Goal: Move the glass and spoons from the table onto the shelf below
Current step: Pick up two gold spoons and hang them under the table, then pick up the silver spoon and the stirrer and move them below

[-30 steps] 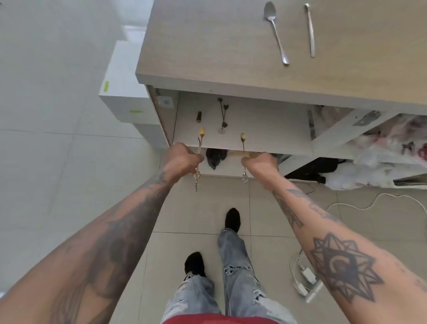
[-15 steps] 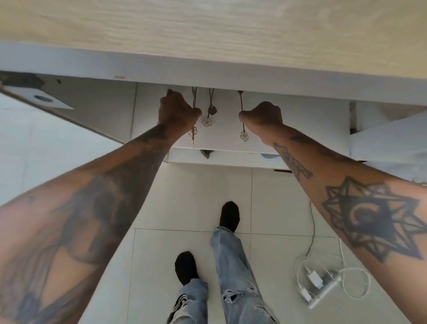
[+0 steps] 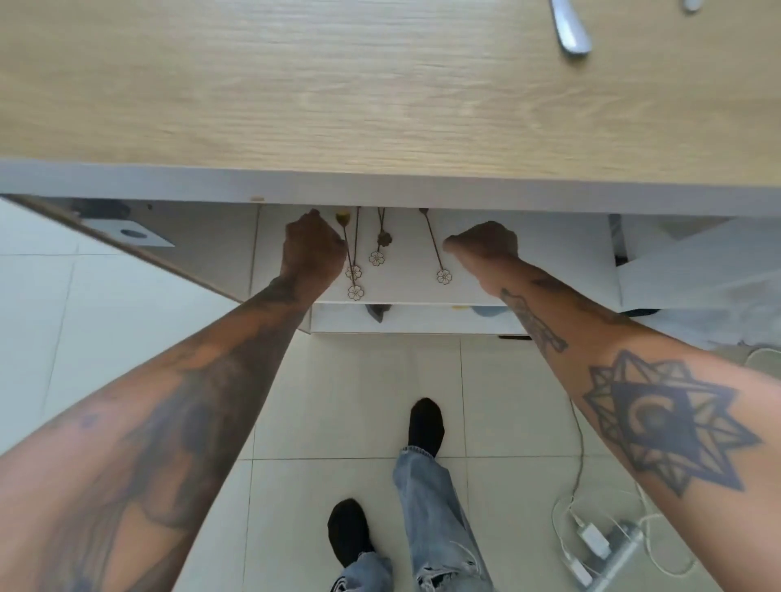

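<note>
**Spoons laid on the lower shelf, two more waiting above**

Since half a second ago the right hand (image 3: 481,245) has parted from its flower-handled spoon (image 3: 433,249), which now lies free on the white shelf (image 3: 528,270) just left of that hand. The hand is curled, and I cannot tell whether it holds anything. The left hand (image 3: 312,249) is closed in a fist beside a gold-bowled spoon (image 3: 347,245), touching or pinching its stem; which one is hidden by the knuckles.

Four slim spoons show under the table edge, roughly parallel, long axes running front to back: bowls toward the rear, flower ends toward the person. One of them, the middle spoon (image 3: 380,243), sits a little further back. That alignment likely comes from each being slid in handle-last from the front.

On the wooden tabletop (image 3: 296,93) a silver spoon (image 3: 570,29) and the tip of another utensil (image 3: 692,4) remain at the far right, so the task looks unfinished. No glass is in view.
</note>
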### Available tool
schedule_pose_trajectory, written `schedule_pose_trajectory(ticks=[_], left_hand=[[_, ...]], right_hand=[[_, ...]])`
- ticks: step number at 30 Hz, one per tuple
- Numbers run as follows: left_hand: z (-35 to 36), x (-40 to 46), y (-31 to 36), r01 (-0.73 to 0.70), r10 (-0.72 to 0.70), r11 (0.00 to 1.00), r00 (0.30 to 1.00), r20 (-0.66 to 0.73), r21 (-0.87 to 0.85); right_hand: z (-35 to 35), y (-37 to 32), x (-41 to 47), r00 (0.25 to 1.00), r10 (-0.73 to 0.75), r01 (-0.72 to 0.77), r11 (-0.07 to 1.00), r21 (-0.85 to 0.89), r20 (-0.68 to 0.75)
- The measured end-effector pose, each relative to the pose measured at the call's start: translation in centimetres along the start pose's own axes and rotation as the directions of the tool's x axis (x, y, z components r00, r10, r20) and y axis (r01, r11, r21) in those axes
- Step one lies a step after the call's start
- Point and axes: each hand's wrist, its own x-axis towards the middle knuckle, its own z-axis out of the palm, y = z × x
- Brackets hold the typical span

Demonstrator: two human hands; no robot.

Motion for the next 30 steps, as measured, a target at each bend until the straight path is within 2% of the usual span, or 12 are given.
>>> schedule_pose_trajectory(ticks=[3, 6, 7, 8, 11, 14, 17, 21, 23, 30], left_hand=[[-2.9, -3.8, -0.3, -0.093, 0.093, 0.996, 0.995, 0.035, -0.002], [-6.3, -8.8, -1.1, -0.084, 0.085, 0.996, 0.994, 0.063, -0.020], [-7.7, -10.9, -1.3, -0.092, 0.090, 0.995, 0.994, 0.065, 0.025], [-9.1, -12.7, -1.5, -0.109, 0.107, 0.994, 0.992, 0.068, 0.028], [-13.1, -17.7, -1.6, -0.187, 0.199, 0.977, 0.973, 0.119, -0.105], [-17.8, -20.5, 0.2, -0.263, 0.274, 0.962, 0.927, 0.257, -0.078], [-22.3, -21.4, 4.3, -0.308, 0.311, 0.949, 0.887, 0.342, -0.066], [-26.7, -21.1, 11.2, -0.358, 0.396, 0.909, 0.900, 0.182, -0.211], [-27.7, -20.6, 14.4, -0.377, 0.407, 0.898, 0.908, 0.101, -0.227], [-22.7, -15.4, 21.9, -0.264, 0.285, 0.927, 0.957, 0.043, -0.265]], right_hand=[[-2.0, 0.6, -3.9, 0.999, -0.013, 0.013, 1.000, -0.017, -0.030], [-4.6, 0.7, -9.6, 0.999, -0.033, 0.032, 0.998, -0.048, -0.015], [-5.5, 0.8, -11.6, 1.000, -0.025, 0.025, 0.998, -0.049, -0.008], [-6.6, 0.9, -13.6, 1.000, -0.009, 0.009, 1.000, -0.027, -0.016], [-10.3, 1.0, -19.6, 0.999, -0.005, 0.011, 0.980, 0.197, -0.034], [-15.1, -0.2, -23.9, 0.994, -0.100, 0.104, 0.977, 0.187, -0.033], [-20.6, -2.5, -26.2, 0.981, -0.151, 0.173, 0.964, 0.204, -0.118], [-26.4, -6.0, -25.9, 0.951, -0.161, 0.211, 0.962, 0.172, -0.266], [-28.1, -7.5, -24.5, 0.942, -0.148, 0.211, 0.959, 0.189, -0.302], [-28.8, -10.4, -15.9, 0.958, -0.115, 0.165, 0.970, 0.178, -0.264]])
